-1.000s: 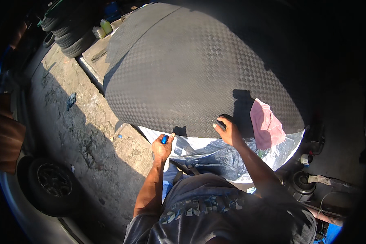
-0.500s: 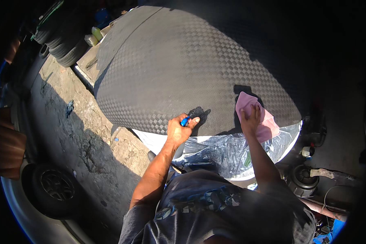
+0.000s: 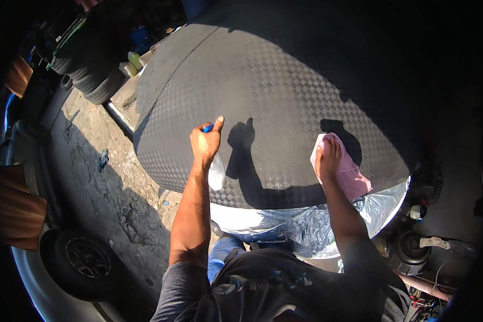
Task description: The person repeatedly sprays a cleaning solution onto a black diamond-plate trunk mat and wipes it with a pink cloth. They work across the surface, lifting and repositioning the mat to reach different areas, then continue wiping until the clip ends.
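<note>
My left hand (image 3: pixel 205 140) is closed round a white bottle (image 3: pixel 216 174) with a blue top (image 3: pixel 207 129), held over a black checker-textured mat (image 3: pixel 276 80). My right hand (image 3: pixel 328 158) grips a pink cloth (image 3: pixel 354 177) against the mat's right side, fingers bent over it. Crinkled clear plastic sheeting (image 3: pixel 306 233) on a pale base shows along the mat's near edge. Dark shadows of my arm and the bottle fall on the mat between my hands.
Stacked tyres (image 3: pixel 91 86) and small containers (image 3: pixel 134 61) stand at the upper left, beside rough, cracked concrete (image 3: pixel 118 182). A vehicle with a black wheel (image 3: pixel 86 257) is at the lower left. A round black machine (image 3: pixel 408 249), hoses and other clutter lie to the right.
My left hand with the bottle has risen from the mat's near edge farther up over it. My right hand has moved right from bare mat onto the pink cloth and closed on it.
</note>
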Demonstrator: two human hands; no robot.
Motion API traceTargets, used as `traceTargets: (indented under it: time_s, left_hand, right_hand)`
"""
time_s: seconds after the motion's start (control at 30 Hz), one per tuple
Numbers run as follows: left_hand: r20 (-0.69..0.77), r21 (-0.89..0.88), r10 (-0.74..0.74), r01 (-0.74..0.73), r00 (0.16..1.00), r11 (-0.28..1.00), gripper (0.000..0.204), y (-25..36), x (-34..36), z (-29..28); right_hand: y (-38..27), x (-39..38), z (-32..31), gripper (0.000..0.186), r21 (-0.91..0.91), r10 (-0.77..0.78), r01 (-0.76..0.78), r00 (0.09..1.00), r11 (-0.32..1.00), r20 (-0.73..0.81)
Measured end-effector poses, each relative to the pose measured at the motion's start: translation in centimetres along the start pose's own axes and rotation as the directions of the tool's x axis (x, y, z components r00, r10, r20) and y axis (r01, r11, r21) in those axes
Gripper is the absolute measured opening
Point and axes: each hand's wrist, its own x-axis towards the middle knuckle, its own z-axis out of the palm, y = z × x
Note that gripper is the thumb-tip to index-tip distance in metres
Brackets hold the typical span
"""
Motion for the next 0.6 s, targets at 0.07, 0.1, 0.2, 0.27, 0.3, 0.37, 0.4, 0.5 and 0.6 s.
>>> traceTargets:
  time_s: [0.07, 0.1, 0.2, 0.27, 0.3, 0.37, 0.4, 0.5, 0.6]
  left_hand:
    - [-0.02, -0.036, 0.025, -0.025, 1.0, 0.999, 0.063, 1.1, 3.0, 0.1]
    - [-0.026, -0.059, 0.012, -0.013, 1.0, 0.998, 0.063, 1.6, 4.6, 0.1]
    - [-0.078, 0.039, -0.054, 0.057, 0.995, 0.998, 0.062, 3.0, 9.6, 0.2]
    - [-0.127, 0.029, -0.093, 0.097, 0.988, 0.995, 0.062, 4.1, 12.8, 0.4]
    - [-0.09, -0.007, -0.047, 0.046, 0.995, 0.999, 0.062, 4.7, 14.5, 0.3]
    - [-0.032, -0.121, 0.026, -0.029, 0.999, 0.992, 0.061, 6.3, 17.7, 0.8]
    - [-0.033, -0.106, 0.051, -0.054, 0.998, 0.993, 0.062, 7.3, 19.3, 1.1]
    - [-0.073, 0.005, 0.019, -0.019, 0.997, 1.0, 0.06, 10.3, 23.7, 2.9]
    - [0.0, 0.023, 0.096, -0.096, 0.995, 0.995, 0.058, 13.0, 26.7, 5.2]
  right_hand:
    - [-0.4, 0.0, 0.2, 0.051, -0.2, 0.09, -0.07, 0.992, 0.977, 0.093]
    - [-0.4, -0.1, 0.1, 0.054, -0.157, 0.122, -0.105, 0.987, 0.982, 0.103]
    - [-0.7, -0.5, -0.2, 0.055, -0.125, 0.074, -0.07, 0.997, 0.99, 0.027]
    - [-0.8, -0.6, -0.5, 0.055, -0.093, 0.092, -0.087, 0.994, 0.992, 0.052]
    - [-0.9, -0.6, -0.6, 0.055, -0.088, 0.085, -0.08, 0.995, 0.993, 0.051]
    - [-1.0, -0.4, -0.7, 0.055, -0.091, 0.095, -0.09, 0.994, 0.992, 0.053]
    - [-1.0, -0.3, -0.7, 0.055, -0.086, 0.106, -0.1, 0.992, 0.991, 0.066]
    - [-1.1, -0.1, -0.7, 0.056, -0.102, 0.138, -0.129, 0.986, 0.986, 0.093]
    - [-1.1, -0.3, -0.8, 0.057, -0.168, 0.182, -0.157, 0.973, 0.973, 0.145]
